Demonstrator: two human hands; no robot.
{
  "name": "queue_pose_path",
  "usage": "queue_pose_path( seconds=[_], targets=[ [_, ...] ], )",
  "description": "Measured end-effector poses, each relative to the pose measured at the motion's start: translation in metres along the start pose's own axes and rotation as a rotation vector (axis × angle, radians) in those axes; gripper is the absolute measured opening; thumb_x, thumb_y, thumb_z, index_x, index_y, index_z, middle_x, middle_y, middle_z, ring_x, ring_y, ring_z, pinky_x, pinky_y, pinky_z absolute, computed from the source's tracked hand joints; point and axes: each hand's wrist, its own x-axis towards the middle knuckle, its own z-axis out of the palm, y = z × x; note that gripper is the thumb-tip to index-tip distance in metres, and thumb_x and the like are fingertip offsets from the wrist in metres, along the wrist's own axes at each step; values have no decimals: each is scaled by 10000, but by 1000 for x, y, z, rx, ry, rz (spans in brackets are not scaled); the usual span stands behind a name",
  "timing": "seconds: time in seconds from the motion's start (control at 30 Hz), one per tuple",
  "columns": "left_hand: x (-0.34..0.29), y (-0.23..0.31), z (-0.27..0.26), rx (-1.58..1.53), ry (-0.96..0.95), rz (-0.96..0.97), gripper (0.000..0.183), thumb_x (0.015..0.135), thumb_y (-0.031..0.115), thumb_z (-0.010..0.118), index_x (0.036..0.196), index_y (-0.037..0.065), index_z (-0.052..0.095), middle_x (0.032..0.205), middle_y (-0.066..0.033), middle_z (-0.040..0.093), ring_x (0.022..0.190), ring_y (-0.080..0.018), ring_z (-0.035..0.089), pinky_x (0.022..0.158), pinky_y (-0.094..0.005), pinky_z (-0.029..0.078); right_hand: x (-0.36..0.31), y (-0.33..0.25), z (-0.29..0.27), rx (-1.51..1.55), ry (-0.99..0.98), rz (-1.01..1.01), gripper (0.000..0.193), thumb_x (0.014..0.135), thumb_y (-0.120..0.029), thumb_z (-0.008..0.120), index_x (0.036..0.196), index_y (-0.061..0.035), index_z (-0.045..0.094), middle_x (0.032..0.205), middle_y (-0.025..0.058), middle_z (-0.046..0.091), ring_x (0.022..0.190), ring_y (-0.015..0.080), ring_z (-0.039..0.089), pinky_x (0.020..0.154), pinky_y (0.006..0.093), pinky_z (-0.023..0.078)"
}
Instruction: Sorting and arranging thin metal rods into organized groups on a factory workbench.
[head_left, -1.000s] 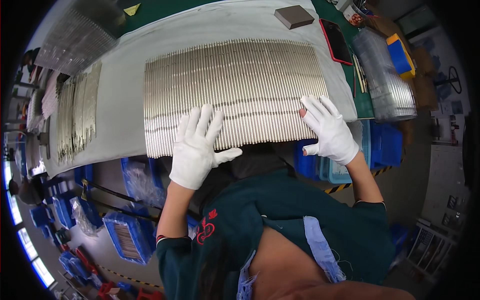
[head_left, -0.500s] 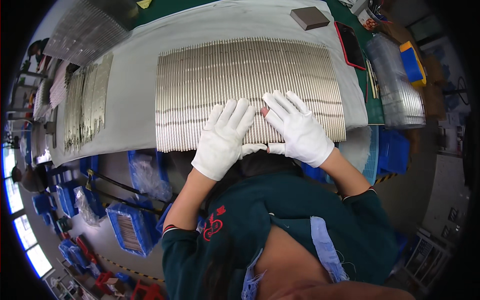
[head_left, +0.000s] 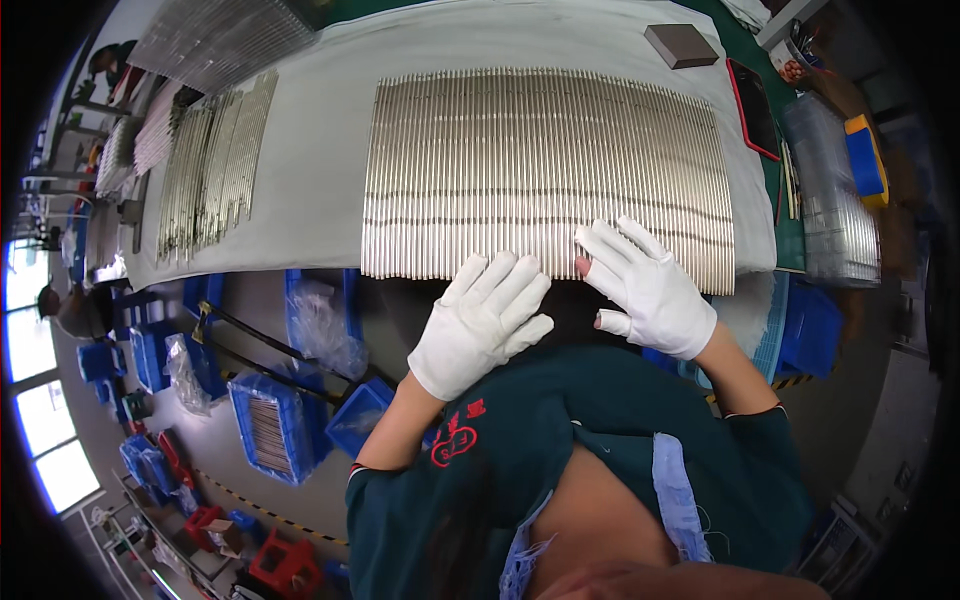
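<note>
A wide row of thin shiny metal rods (head_left: 540, 150) lies side by side on a pale cloth (head_left: 320, 120) over the table. My left hand (head_left: 482, 322), in a white glove, is at the row's near edge with its fingers stretched out and the fingertips by the rod ends. My right hand (head_left: 648, 288), gloved too, has its fingers spread over the near ends of the rods toward the right. A fingertip shows bare through the right glove. Neither hand holds anything.
A smaller, uneven batch of metal rods (head_left: 215, 165) lies to the left. Clear ridged trays (head_left: 215, 45) stand behind it. A brown block (head_left: 682, 46), a red-edged phone (head_left: 752, 108) and a tape roll (head_left: 866, 160) are at the right. Blue crates (head_left: 270, 425) stand on the floor below left.
Both hands have drawn back toward my body, off most of the rods. The view has shifted, so the table appears farther right.
</note>
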Motion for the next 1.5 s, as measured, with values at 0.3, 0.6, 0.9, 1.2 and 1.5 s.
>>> queue_pose_path(
  seconds=[0.3, 0.6, 0.9, 1.2, 1.5],
  targets=[
    [-54, -61, -38, 459, 59, -423, 812, 833, 617, 666, 1357, 5, 573, 1366, -191, 596, 1284, -414, 522, 1109, -577, 352, -28, 134, -18, -73, 645, 294, 503, 1024, -203, 580, 1495, -63, 477, 1536, 128, 496, 1391, 316, 500, 1146, 369, 397],
    [-60, -99, -38, 359, 127, -264, 767, 768, 694, 622, 1299, 142, 639, 1315, -102, 615, 1194, -331, 568, 1031, -582, 425, -61, 261, -3, 2407, 916, -593, 567, 1121, -287, 292, 1523, 112, 283, 1586, 258, 356, 1482, 366, 352, 1253, 427, 257],
    [-36, -99, -41, 329, 121, -110, 802, 702, 725, 684, 1244, 134, 659, 1262, -81, 626, 1158, -354, 566, 1016, -547, 414, -77, 261, -22, 2311, 1000, -237, 576, 1124, -333, 277, 1483, 107, 373, 1493, 204, 513, 1390, 312, 498, 1198, 393, 369],
    [-32, -87, -39, 288, 56, -152, 817, 740, 697, 668, 1236, 49, 632, 1244, -121, 609, 1142, -338, 559, 1009, -503, 420, -75, 258, -23, 2571, 904, -194, 525, 1126, -298, 270, 1491, 48, 421, 1501, 171, 518, 1408, 292, 482, 1214, 375, 344],
    [-8, -78, -44, 356, 20, -289, 845, 839, 676, 594, 1352, 4, 579, 1371, -224, 557, 1253, -382, 515, 1070, -498, 391, -40, 221, -19, 2420, 975, -185, 529, 1127, -308, 283, 1490, 51, 422, 1499, 162, 522, 1403, 278, 487, 1207, 369, 346]
  ],
)
